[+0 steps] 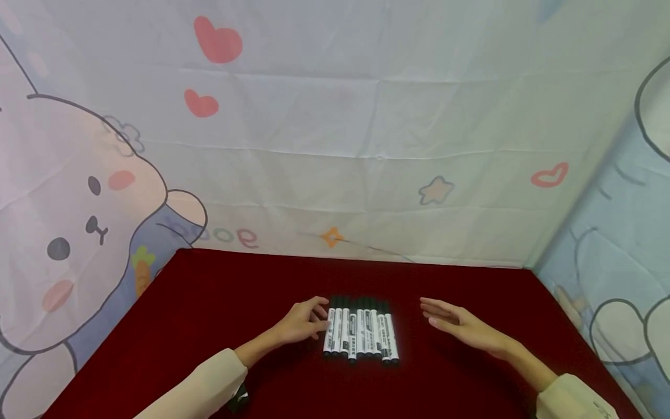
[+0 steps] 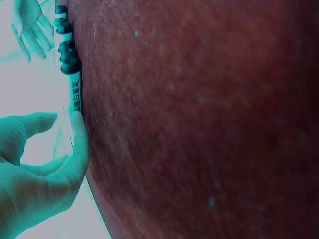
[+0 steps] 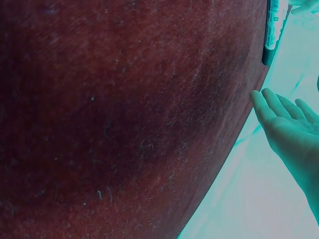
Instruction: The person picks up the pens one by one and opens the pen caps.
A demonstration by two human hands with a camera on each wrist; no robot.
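Note:
Several white markers (image 1: 361,334) with black caps lie side by side in a row on the dark red cloth, caps toward the back. Some stick out a little nearer the front than the others. My left hand (image 1: 302,320) is at the row's left end, thumb and fingers apart and loosely bent. In the left wrist view a fingertip touches the side of the end marker (image 2: 75,92). To the right of the row, with a gap between, my right hand (image 1: 466,329) hovers with straight fingers and holds nothing. The right wrist view shows one marker (image 3: 274,30) beyond its fingertips.
A dark red cloth (image 1: 251,279) covers the table. Beside the left sleeve (image 1: 209,378) lies a small black object (image 1: 239,398), partly hidden by it. A printed curtain (image 1: 314,116) hangs behind the table and along both sides.

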